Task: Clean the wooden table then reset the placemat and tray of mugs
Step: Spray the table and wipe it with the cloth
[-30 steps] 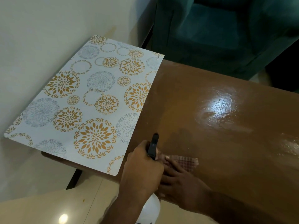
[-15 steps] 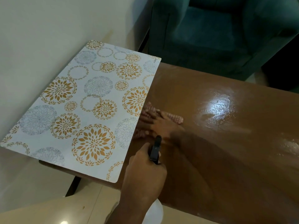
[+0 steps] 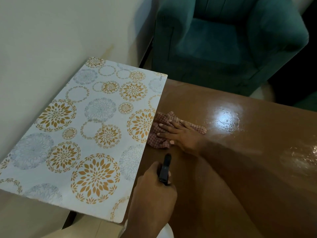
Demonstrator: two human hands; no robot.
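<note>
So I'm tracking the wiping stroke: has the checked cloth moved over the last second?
Yes. The checked cloth, under the right hand, has slid from the near table edge away along the placemat edge, toward the armchair.

1 placemat [image 3: 82,134], 1 cloth [image 3: 159,134], 1 armchair [image 3: 223,45], 2 hands [image 3: 185,134]

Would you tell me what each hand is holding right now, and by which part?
The left hand grips a spray bottle around its black trigger head. The right hand holds nothing; it presses flat on the checked cloth.
</note>
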